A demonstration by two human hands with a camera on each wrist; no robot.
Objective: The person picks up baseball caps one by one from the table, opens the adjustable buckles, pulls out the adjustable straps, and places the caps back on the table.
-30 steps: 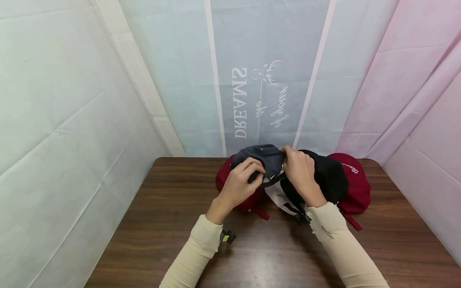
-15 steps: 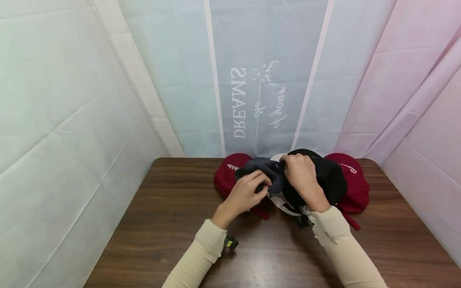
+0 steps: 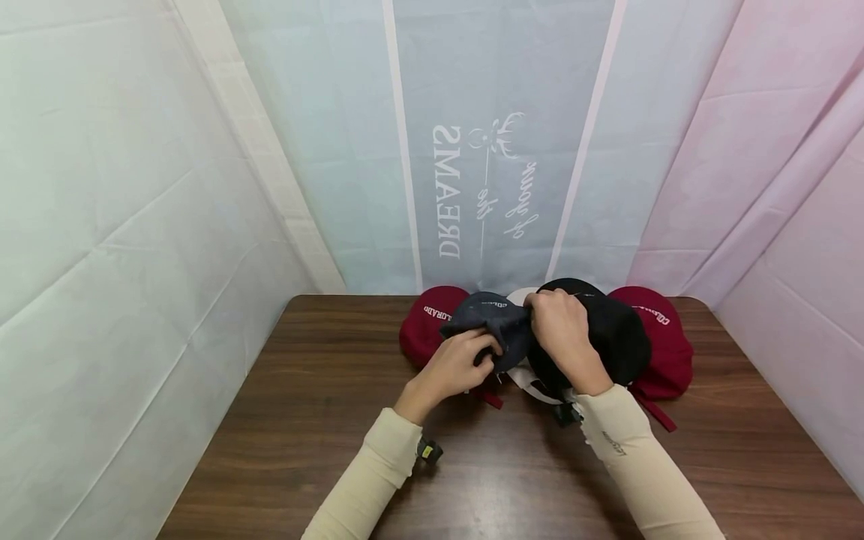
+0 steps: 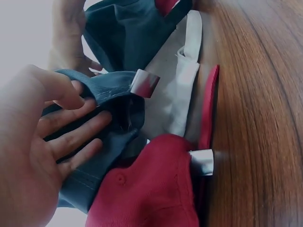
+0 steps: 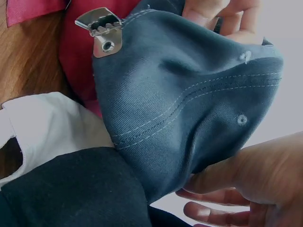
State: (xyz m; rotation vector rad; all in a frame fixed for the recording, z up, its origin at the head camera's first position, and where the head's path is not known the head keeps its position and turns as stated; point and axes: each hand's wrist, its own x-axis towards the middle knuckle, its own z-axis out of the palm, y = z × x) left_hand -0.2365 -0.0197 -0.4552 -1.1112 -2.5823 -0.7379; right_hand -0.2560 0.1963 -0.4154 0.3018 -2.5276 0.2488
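Observation:
A navy baseball cap (image 3: 516, 334) is between my two hands above the row of caps. My left hand (image 3: 455, 365) pinches its back edge; in the left wrist view the thumb lies outside the band and the fingers (image 4: 78, 137) reach into the crown. A metal strap buckle (image 5: 106, 33) shows on the cap in the right wrist view. There, my right hand (image 5: 255, 182) grips the cap's other side between thumb and fingers. Below the navy cap are a red cap (image 3: 421, 334) at left and a white cap (image 3: 533, 386), partly covered.
A black cap (image 3: 621, 337) sits beside my right hand, overlapping another red cap (image 3: 671, 360) at the right. The caps stand along the far edge of the wooden table (image 3: 324, 405), against a hanging cloth (image 3: 499, 75).
The navy cap has come down and turned, so lettering on its front now shows. The left red cap's lettering has come into view. Both hands keep hold of the navy cap.

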